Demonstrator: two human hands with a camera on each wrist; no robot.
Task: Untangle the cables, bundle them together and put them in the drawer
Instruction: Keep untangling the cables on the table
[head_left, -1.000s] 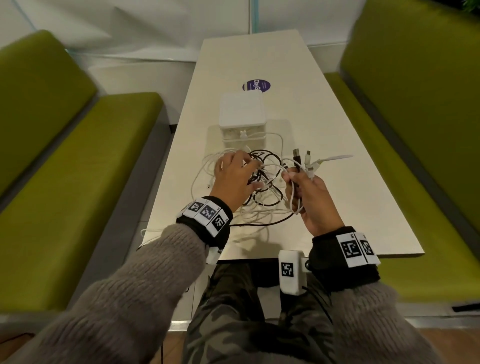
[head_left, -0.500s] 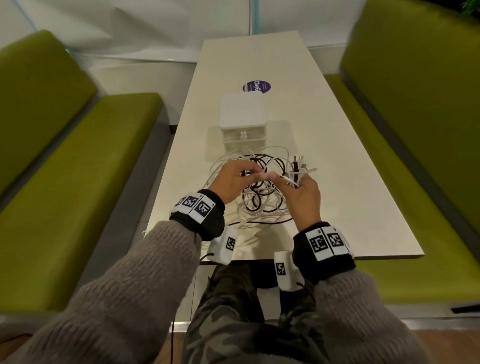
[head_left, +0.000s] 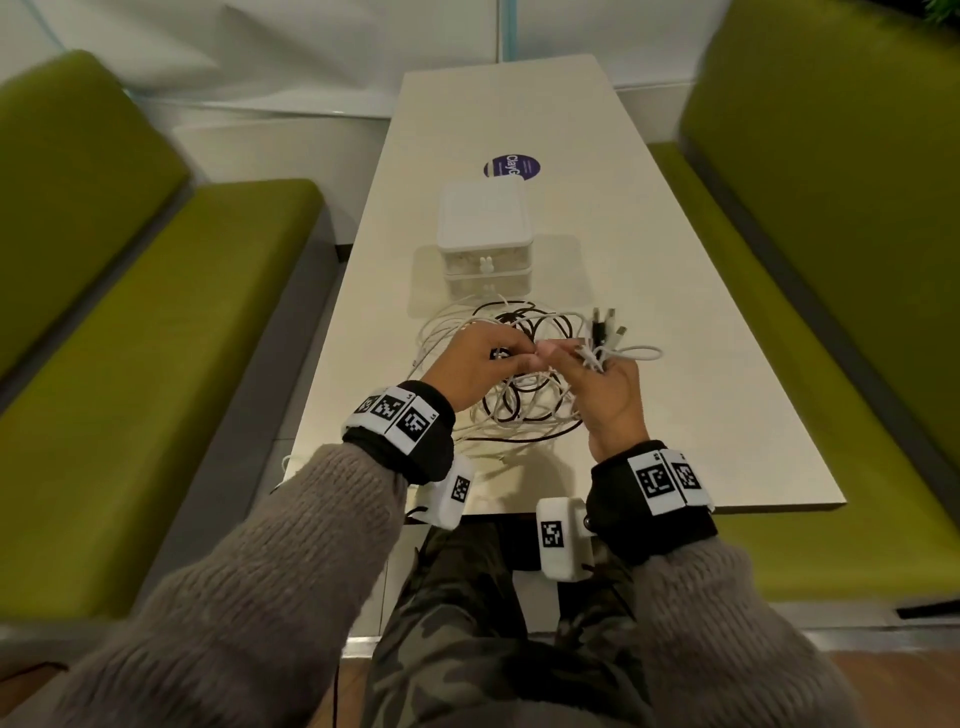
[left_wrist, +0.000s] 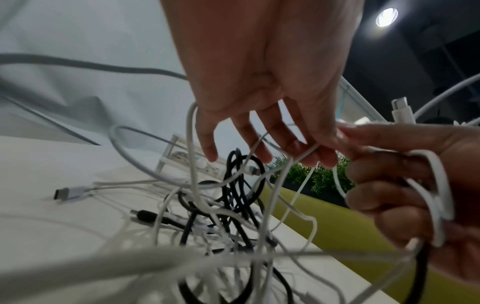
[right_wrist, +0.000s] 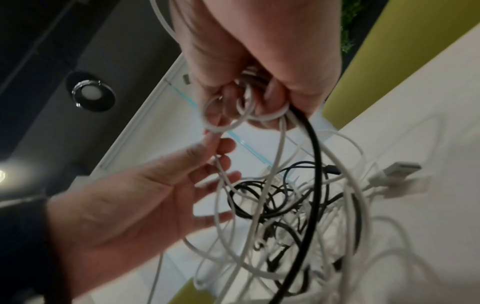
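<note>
A tangle of white and black cables lies on the near half of the pale table. My right hand grips a bunch of the cables, and their plugs stick up above its fingers. In the right wrist view its fingers are curled round several white loops and one black cable. My left hand is raised over the tangle and pinches a white cable right beside the right hand's fingertips. The white drawer unit stands just beyond the tangle, both drawers closed.
A purple round sticker lies on the table behind the drawer unit. Green benches flank the table on both sides. A loose white USB plug rests on the tabletop beside the tangle. One white cable hangs over the table's near left edge.
The hands have come together over the tangle. The right hand has moved left with its bunch of plugs, and the left hand has lifted off the pile and pinched a white cable.
</note>
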